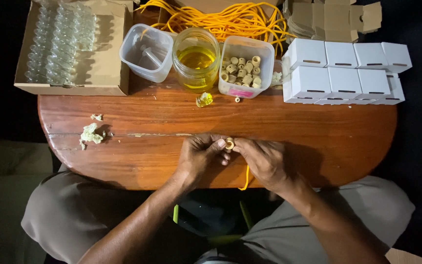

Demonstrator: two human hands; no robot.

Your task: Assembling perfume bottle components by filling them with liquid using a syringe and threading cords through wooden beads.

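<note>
Both hands meet over the near edge of the wooden table (318,132). Between the fingertips of my left hand (199,156) and my right hand (264,161) sits a small pale wooden cap (229,143), pinched from both sides. A yellow cord (245,178) hangs down from under my right hand past the table edge. A small glass bottle with yellow liquid (204,99) lies on the table further back, with one loose cap (237,99) beside it.
Along the back stand a cardboard box of glass vials (62,41), a clear plastic tub (146,51), a jar of yellow oil (196,58), a tub of wooden caps (245,66), a pile of yellow cord (225,19) and white boxes (345,73). Wadded scraps (90,133) lie at left.
</note>
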